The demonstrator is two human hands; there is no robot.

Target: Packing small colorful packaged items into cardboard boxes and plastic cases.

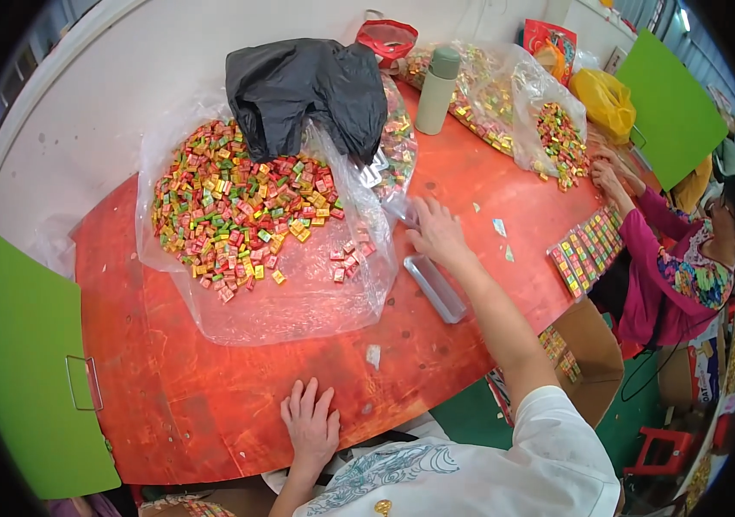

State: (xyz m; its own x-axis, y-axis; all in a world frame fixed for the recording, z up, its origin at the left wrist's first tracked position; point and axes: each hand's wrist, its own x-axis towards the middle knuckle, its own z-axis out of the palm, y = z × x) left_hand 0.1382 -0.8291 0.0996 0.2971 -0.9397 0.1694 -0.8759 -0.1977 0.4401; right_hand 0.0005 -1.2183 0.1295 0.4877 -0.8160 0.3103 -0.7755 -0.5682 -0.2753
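Observation:
My left hand (312, 424) lies flat on the red table (238, 405) near its front edge, fingers spread and holding nothing. Farther off, my right hand (438, 231) reaches left with its fingers apart, the tips at a clear plastic piece (399, 208); whether they touch it I cannot tell. Just below that hand rests a long, narrow clear plastic tray (436, 290). To the left, a big clear plastic bag (298, 319) is spread out under a heap of small wrapped pieces (229, 202), red, yellow and green, like candies. A few pink ones (350, 260) sit apart from the heap.
A black plastic bag (307, 95) covers the heap's far side. Behind stand a green flask (439, 90) and another bag of wrapped pieces (561, 138). At right, a co-worker (686, 250) has both hands by it, near a filled grid (587, 250). A cardboard box (595, 353) stands below.

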